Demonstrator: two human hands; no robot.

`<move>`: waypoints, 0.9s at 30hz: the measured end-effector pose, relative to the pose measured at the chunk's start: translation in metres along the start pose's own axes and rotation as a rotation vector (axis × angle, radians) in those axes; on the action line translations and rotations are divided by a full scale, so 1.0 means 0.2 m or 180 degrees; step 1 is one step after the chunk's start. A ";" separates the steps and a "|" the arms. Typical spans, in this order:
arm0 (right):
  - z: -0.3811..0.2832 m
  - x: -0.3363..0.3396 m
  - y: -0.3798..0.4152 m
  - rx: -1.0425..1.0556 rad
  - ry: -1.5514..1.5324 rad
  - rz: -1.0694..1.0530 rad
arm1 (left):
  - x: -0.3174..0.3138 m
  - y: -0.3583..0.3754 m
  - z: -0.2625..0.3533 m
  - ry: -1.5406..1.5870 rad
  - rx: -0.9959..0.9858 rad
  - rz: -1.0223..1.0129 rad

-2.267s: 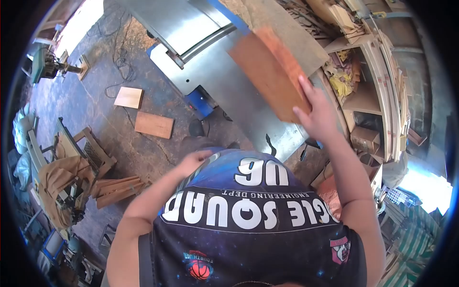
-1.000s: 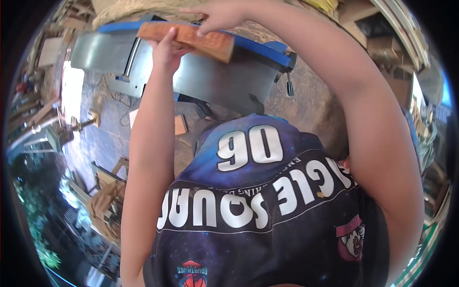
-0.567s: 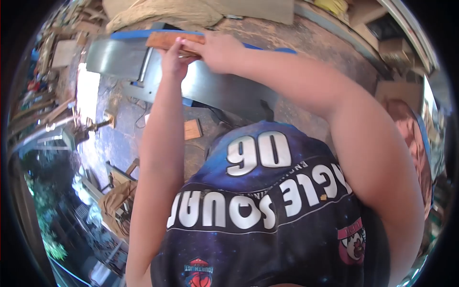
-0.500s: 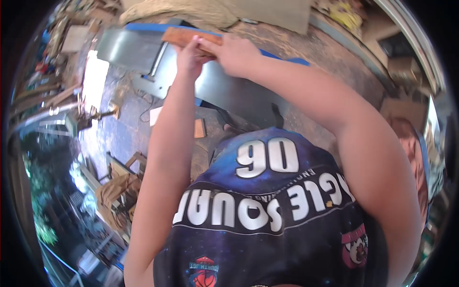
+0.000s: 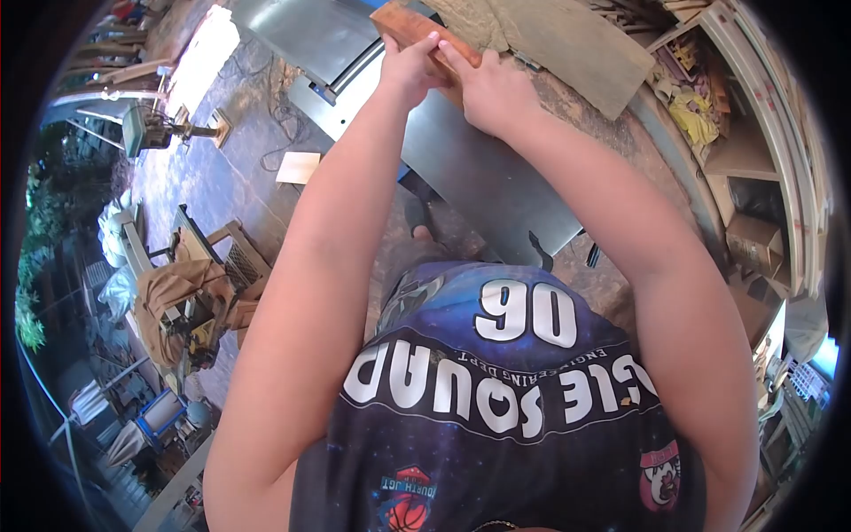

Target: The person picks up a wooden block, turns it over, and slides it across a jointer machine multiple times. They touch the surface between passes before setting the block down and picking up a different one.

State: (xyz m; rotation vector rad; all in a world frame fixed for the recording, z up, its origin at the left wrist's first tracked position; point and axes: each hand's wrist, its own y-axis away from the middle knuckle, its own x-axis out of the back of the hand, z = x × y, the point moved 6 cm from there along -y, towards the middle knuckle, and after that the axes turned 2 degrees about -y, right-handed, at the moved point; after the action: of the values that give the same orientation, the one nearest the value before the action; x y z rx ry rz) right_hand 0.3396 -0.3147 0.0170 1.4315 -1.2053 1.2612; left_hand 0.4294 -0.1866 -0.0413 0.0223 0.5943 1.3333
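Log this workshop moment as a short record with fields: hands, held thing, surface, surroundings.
left hand: left hand, grip on the reddish-brown wooden board
right hand: right hand, pressed on the same board's near end
board: lies on the grey metal machine table, far end past the top edge of the picture
floor: pale square wood offcut beside the table
right side: wooden shelves with scraps

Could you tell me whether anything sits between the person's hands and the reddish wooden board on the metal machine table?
Nothing visible does: the left hand and right hand both rest directly on the wooden board on the machine table.
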 end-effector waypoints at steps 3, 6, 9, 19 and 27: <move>-0.03 -0.02 -0.09 0.0053 0.0082 0.0124 | 0.05 -0.05 0.05 -0.0202 -0.0093 0.0272; -0.06 -0.03 -0.17 0.0092 0.0135 0.0194 | 0.12 -0.14 0.10 -0.0235 -0.0085 -0.0034; -0.08 -0.02 -0.23 0.0020 -0.0011 0.0023 | 0.10 -0.13 0.15 -0.0321 -0.0161 0.0030; -0.14 0.04 -0.37 0.0015 -0.0098 0.0093 | 0.25 -0.36 0.17 -0.0086 -0.0462 -0.0113; -0.17 0.01 -0.48 0.0015 -0.0055 0.0068 | 0.25 -0.31 0.27 -0.0228 -0.0154 0.0314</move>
State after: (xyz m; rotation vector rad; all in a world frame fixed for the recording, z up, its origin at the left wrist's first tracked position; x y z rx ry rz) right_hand 0.4282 -0.2667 0.0233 1.4390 -1.2329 1.2693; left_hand 0.5146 -0.1400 -0.0359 0.0601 0.5054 1.4361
